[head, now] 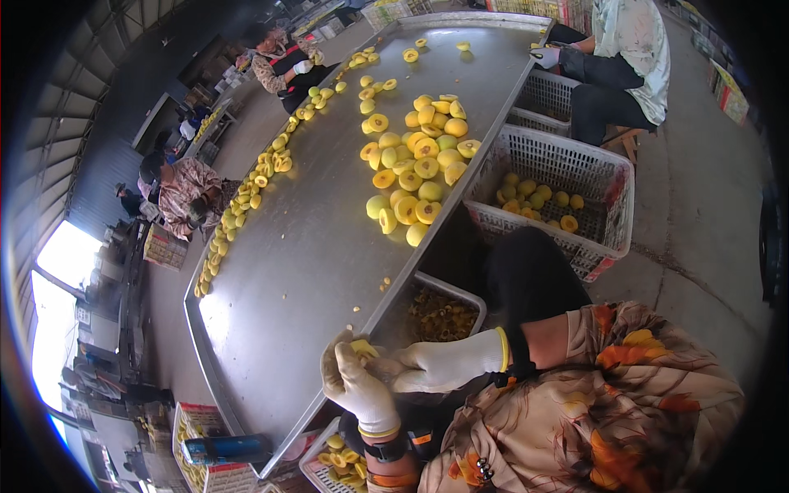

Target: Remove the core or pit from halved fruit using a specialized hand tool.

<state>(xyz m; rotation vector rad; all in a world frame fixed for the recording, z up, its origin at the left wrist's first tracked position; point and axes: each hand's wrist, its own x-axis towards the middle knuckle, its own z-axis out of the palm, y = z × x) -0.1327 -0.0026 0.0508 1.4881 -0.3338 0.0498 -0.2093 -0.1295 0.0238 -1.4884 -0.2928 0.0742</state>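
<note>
My left hand [360, 385], in a white glove, is closed around a yellow stone-fruit half [365, 350] at the near edge of the metal table [320, 228]. My gloved right hand [450, 365] meets it from the right, its blurred fingertips at the fruit. Whether those fingers grip a small tool is hidden. Farther up the tabletop lies a pile of halved yellow stone fruit [425, 151], some cut face up with a brown hollow. Below the table edge, a bin [481, 300] contains dark brown scraps, perhaps pits.
More halves [253, 185] line the table's far edge. A perforated crate [555, 145] with fruit stands beside my knee, and another crate [314, 459] sits below my left hand. A blue cylinder [228, 450] lies near the table corner. Co-workers [185, 191] sit around the table.
</note>
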